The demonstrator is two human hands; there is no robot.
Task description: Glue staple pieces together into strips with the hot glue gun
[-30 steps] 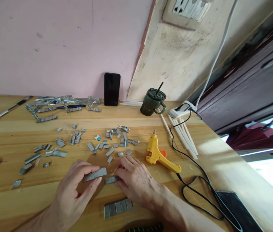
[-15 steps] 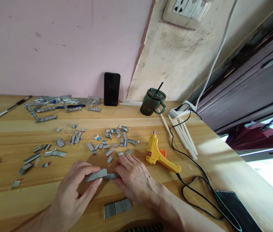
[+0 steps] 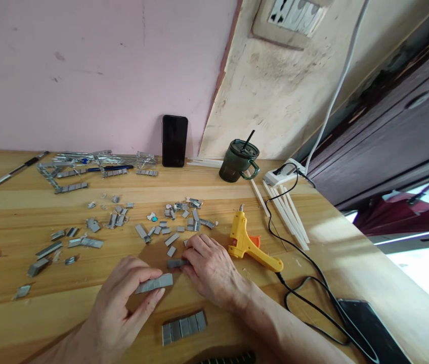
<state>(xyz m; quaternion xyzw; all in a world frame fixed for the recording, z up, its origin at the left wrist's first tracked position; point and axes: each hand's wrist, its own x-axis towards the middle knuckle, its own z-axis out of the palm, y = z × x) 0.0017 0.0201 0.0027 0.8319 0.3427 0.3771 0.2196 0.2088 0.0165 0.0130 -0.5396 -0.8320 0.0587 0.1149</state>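
Note:
My left hand (image 3: 114, 303) pinches a flat grey strip of staples (image 3: 157, 283) between thumb and fingers, just above the wooden table. To its right, my right hand (image 3: 214, 273) has its fingers closed on a shorter grey staple strip (image 3: 175, 263), whose far end is hidden by the fingertips. A gap separates the two strips. Below the hands lies a panel of several staple pieces side by side (image 3: 184, 327). Loose staple pieces (image 3: 172, 238) are scattered beyond my fingers.
A yellow glue gun (image 3: 250, 242) lies right of my right hand, its black cord looping toward a power strip (image 3: 285, 173). White glue sticks (image 3: 286, 212), a lidded mug (image 3: 239, 159) and an upright phone (image 3: 174, 141) stand behind. Wire-like frames (image 3: 70, 187) lie back left; another phone (image 3: 370, 328) lies front right.
The two strips have come apart. My left hand has shifted slightly down and right with its strip, while the right hand's strip has moved a little up and away.

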